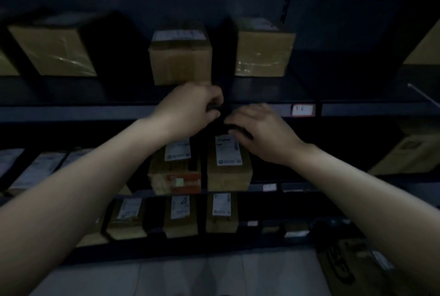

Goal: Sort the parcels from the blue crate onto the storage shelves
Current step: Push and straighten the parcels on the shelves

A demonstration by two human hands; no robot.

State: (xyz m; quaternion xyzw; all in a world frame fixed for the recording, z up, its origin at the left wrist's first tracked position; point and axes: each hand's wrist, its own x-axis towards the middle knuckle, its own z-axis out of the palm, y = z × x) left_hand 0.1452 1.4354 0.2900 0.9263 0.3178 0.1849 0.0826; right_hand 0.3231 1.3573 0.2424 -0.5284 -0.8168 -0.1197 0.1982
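The scene is very dark. My left hand [190, 107] and my right hand [262, 131] meet at the front edge of a dark shelf rail [71, 112]. Both have curled fingers closed on a dark parcel [222, 118] between them, which is hard to make out. Just behind my left hand a brown cardboard box [181, 57] with a white label stands on the upper shelf. Below my hands two labelled boxes [176, 169] [228, 164] stand side by side on the middle shelf. The blue crate is not in view.
More cardboard boxes stand on the upper shelf at the left [54, 50] and right [264, 50]. The lower shelf holds three labelled boxes [181, 214]. A white tag [302, 110] marks the rail. A printed carton [352, 269] sits on the pale floor [190, 276].
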